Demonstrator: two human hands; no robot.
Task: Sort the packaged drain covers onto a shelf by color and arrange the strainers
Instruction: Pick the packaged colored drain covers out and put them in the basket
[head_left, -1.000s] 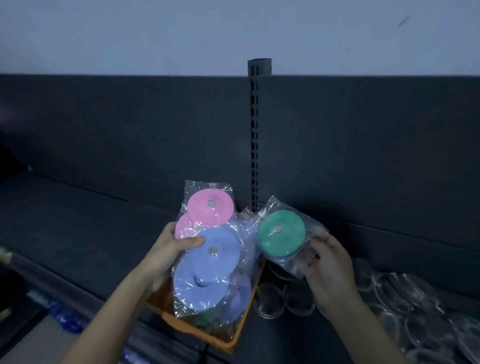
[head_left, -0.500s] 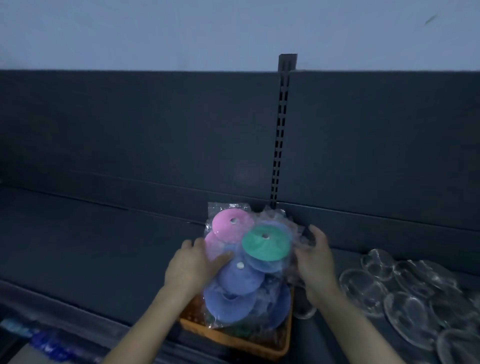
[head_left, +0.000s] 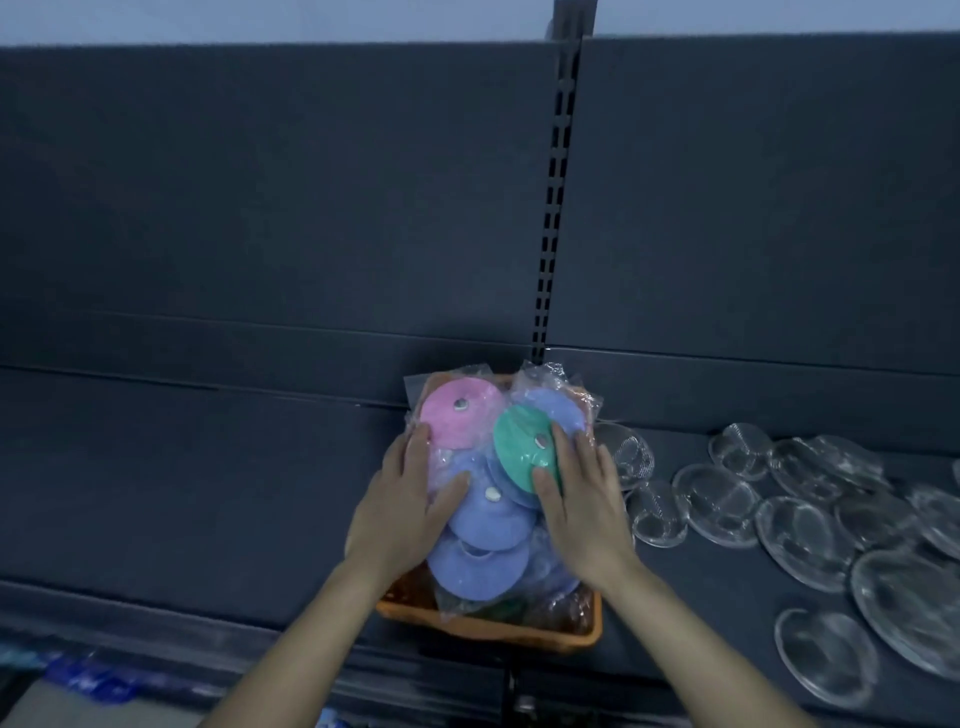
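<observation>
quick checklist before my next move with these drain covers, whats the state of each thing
1. Colors separated: not ok. The pink cover, green cover and blue covers lie mixed in one pile in the orange basket.
2. One packet picked by the left hand: not ok. It rests flat on the pile.
3. One packet picked by the right hand: not ok. It lies flat over the green cover.
4. Room on the shelf: ok. Its dark surface shows left of the basket.
5. The clear strainers out of the pile: ok. They lie to the basket's right.
6. Colors lower in the basket: cannot tell, hidden.
</observation>
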